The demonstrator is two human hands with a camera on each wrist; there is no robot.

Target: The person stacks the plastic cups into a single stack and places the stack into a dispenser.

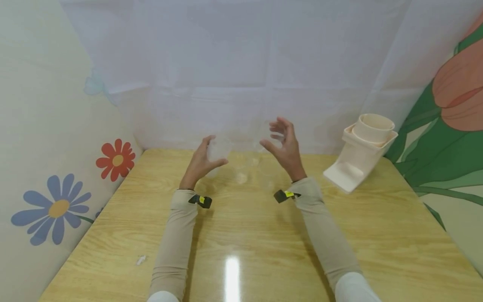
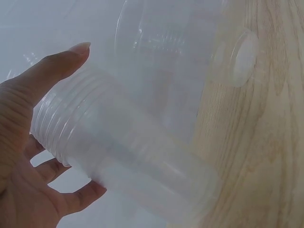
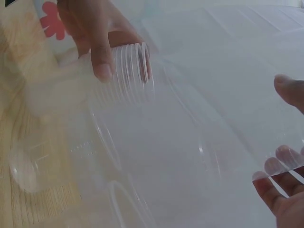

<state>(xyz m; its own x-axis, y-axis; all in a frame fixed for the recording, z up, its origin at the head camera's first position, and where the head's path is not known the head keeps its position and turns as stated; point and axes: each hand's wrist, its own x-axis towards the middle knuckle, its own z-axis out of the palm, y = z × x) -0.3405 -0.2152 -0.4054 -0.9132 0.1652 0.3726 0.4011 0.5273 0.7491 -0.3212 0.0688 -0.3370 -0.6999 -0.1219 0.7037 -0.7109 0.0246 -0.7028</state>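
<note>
In the left wrist view, a nested stack of clear plastic cups (image 2: 137, 137) lies tilted in my left hand (image 1: 201, 161). My thumb and fingers grip it near the ridged rims. My right hand (image 1: 284, 144) is raised to the right, with thumb and fingers curved and spread apart. Its fingertips (image 3: 275, 166) show through the clear wall of a plastic cup between thumb and fingers, whose outline is very faint. Between the hands, several clear cups stand on the table; one cup (image 2: 244, 57) shows its round base, and another's rim (image 3: 126, 204) is close to the camera.
A cream-coloured holder (image 1: 351, 159) with a round cylinder (image 1: 375, 128) in its top stands at the table's right. A small white scrap (image 1: 141, 260) lies front left on the wooden table (image 1: 256, 251). White cloth (image 1: 226, 63) hangs behind; flowered walls flank both sides.
</note>
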